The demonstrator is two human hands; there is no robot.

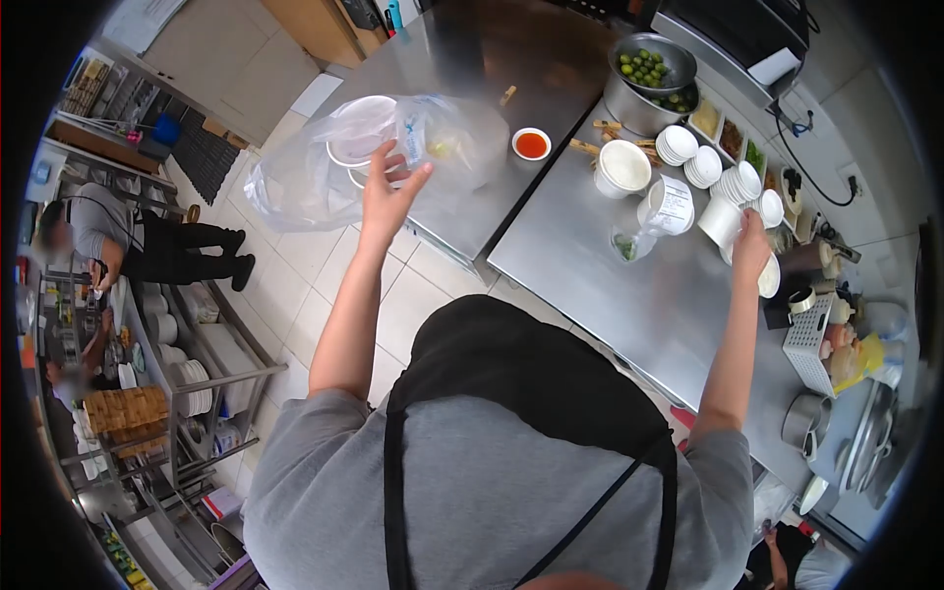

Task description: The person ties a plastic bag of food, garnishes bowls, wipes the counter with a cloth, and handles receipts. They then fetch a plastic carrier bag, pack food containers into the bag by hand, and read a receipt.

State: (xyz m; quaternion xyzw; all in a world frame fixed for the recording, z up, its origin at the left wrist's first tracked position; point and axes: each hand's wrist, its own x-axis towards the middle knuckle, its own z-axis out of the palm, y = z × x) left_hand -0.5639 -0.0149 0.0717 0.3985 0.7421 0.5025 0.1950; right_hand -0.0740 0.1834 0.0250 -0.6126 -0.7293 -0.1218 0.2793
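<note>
A clear plastic bag point(285, 187) with white round containers inside lies at the corner of the steel table. My left hand point(391, 197) is over its near side, fingers apart, touching or just above the film. On the right-hand counter, my right hand point(753, 246) has its fingers closed at the edge of a white paper cup point(721, 222); the fingertips are partly hidden. A white round tub or lid point(769, 277) shows behind that wrist. Left of the cup stand a container with a printed receipt point(675, 205), a small bag of greens point(625, 246) and a lidded white tub point(622, 167).
A small bowl of red sauce point(532, 145) sits near the table edge. Stacked small white cups point(703, 167), a metal bowl of limes point(644, 69) and a white basket of bottles point(811, 339) line the back. A person point(108, 216) stands at shelving on the left.
</note>
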